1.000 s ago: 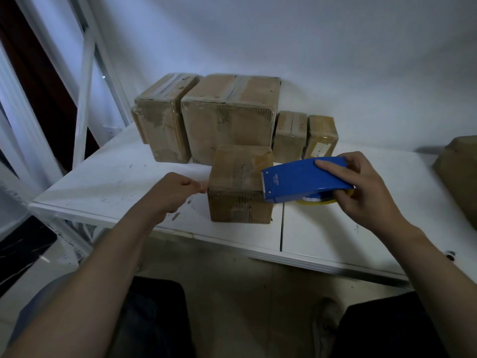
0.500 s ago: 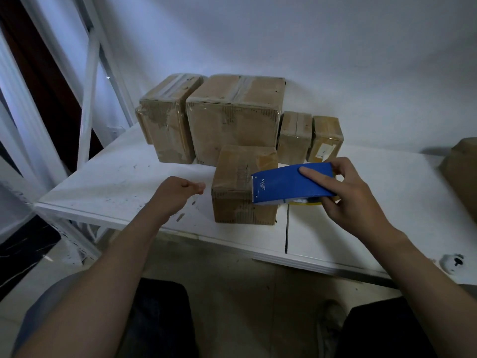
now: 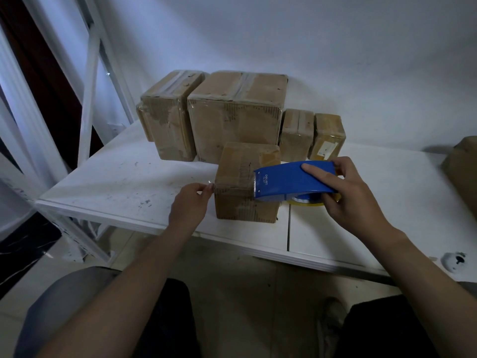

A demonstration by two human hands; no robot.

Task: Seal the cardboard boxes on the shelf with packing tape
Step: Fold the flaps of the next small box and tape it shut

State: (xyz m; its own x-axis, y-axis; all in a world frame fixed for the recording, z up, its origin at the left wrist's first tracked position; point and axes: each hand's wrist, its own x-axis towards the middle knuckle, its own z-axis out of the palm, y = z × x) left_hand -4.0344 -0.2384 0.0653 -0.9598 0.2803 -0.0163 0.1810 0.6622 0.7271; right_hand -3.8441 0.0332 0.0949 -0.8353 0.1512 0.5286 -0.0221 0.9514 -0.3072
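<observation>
Blue dispenser (image 3: 284,182) sits clasped in your right grip (image 3: 353,200); your left grip (image 3: 189,205) pinches the tape end (image 3: 209,184) at the near box (image 3: 242,208). Next, probably, press it down.

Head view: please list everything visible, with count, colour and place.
front box: one, brown, shelf's near edge, middle
back boxes: four, brown, taped, row against the wall
parcel: one, brown, right edge, cut off
tape dispenser: one, blue, at the front box's right side
tape roll: one, yellowish, under the tape dispenser
tape end: one, clear, at the front box's left edge
shelf: one, white, scuffed
round fitting: one, white, shelf's near right corner
left hand: pinches the tape end
right hand: grips the tape dispenser
</observation>
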